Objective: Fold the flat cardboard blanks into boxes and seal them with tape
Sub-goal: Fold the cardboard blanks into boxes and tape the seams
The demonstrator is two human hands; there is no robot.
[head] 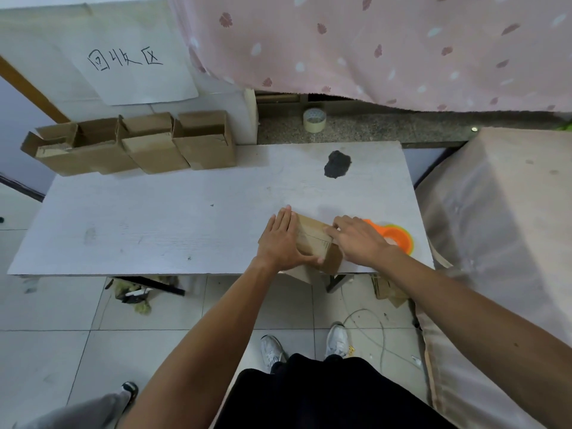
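Desk [154, 227]: pale, worn top, takes up most of mid frame. Left half & centre bare, so plenty of open room there. Front edge runs just under the hands; right edge near a big cloth-covered bulk [501, 218], narrow gap btwn them. Pink patterned curtain [371, 41] hangs behind the desk, hem above a stone ledge [402, 128].

Row of brown boxes [139, 147] at the back-left corner of the desk, side by side, touching, top flaps up; leftmost one sits over the desk's left edge. Paper sheet [133, 57] w/ handwriting on the wall above them.

Task box [315, 243]: front-right part of desk, lying angled, near end right at the front edge. Clear tape strip visible across its top.

Left hand [281, 239]: flat on the box's left side, fingers [286, 216] straight & together, thumb at the near corner; pressing, not gripping. Right hand [359, 239]: laid over the box's right end, fingers [332, 232] nearly straight, tips pressing the top; nothing clasped.

Orange tape dispenser [397, 236] on desk just right of right hand, partly hidden by it, close to the right edge. Dark patch [336, 164] on desk toward the back, well apart from box. Tape roll [314, 119] upright on the ledge behind.
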